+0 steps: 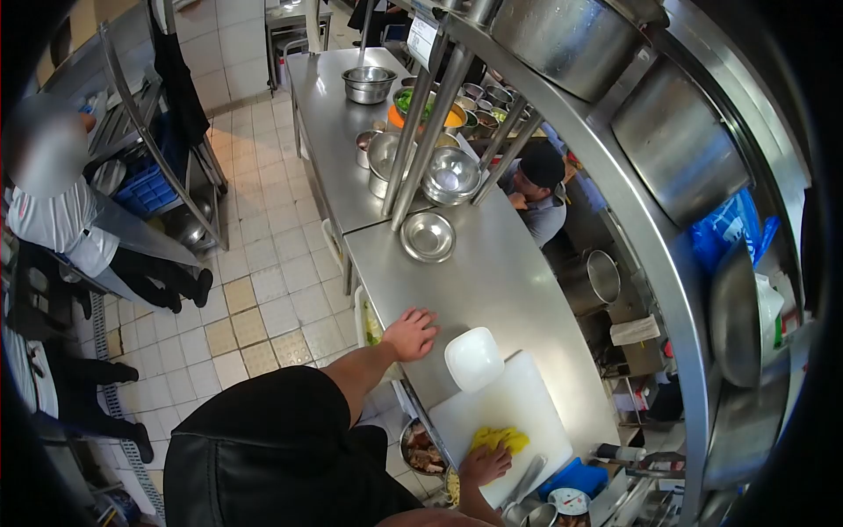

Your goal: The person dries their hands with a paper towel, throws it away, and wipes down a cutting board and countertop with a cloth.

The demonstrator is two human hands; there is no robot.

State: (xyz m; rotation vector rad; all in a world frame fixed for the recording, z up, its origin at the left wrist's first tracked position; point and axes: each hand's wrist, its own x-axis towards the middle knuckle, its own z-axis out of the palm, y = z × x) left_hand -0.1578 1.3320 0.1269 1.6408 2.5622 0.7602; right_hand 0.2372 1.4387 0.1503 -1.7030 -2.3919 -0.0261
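My left hand (411, 334) lies flat on the steel table (386, 281) near its edge, fingers spread and holding nothing. Close by stands a white square bowl (474, 358), just off the corner of a white cutting board (536, 395). On that board my right hand (485, 463) presses down on a crumpled yellow cloth (505, 437), its fingers over the near side. Yellowish wet marks show on the board around the cloth. A broad-bladed knife (529, 479) lies beside my right hand, its handle end hidden.
Steel bowls (428, 236) and ingredient containers stand farther along the table. An overhead shelf (650, 220) on posts carries large pots (676, 140). A blue container (575, 479) sits beyond the board. One person (540, 193) is across the table; others (70, 211) stand at left.
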